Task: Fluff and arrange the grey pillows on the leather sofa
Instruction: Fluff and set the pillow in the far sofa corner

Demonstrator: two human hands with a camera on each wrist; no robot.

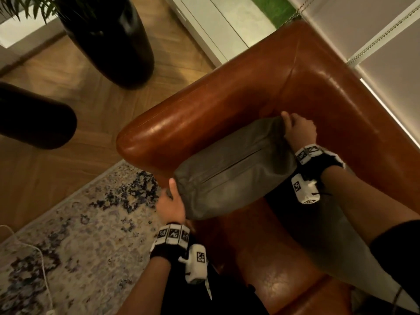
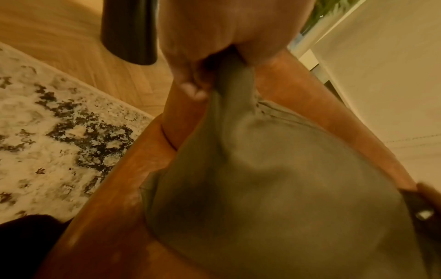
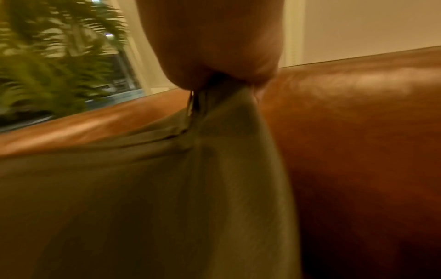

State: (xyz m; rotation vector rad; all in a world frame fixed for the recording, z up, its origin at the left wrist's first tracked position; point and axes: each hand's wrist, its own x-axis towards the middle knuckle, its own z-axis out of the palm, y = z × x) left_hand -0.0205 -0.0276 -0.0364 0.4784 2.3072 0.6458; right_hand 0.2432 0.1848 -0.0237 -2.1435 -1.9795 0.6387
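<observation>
A grey pillow point(image 1: 234, 171) with a zip seam along its upper edge stands in the corner of the brown leather sofa point(image 1: 227, 98), beside the armrest. My left hand point(image 1: 172, 201) grips its near corner, and the left wrist view shows my fingers point(image 2: 190, 88) bunching the grey pillow point(image 2: 274, 188) fabric there. My right hand point(image 1: 297, 128) grips the far corner by the backrest; in the right wrist view the grey pillow point(image 3: 167, 188) cloth is pulled taut up into my fist point(image 3: 214, 47). A second grey pillow point(image 1: 336, 242) lies on the seat under my right forearm.
Two tall black planters point(image 1: 109, 37) stand on the wooden floor left of the armrest. A patterned rug point(image 1: 68, 246) lies in front of the sofa with a white cable point(image 1: 43, 269) across it. A white wall and blind point(image 1: 386, 42) run behind the backrest.
</observation>
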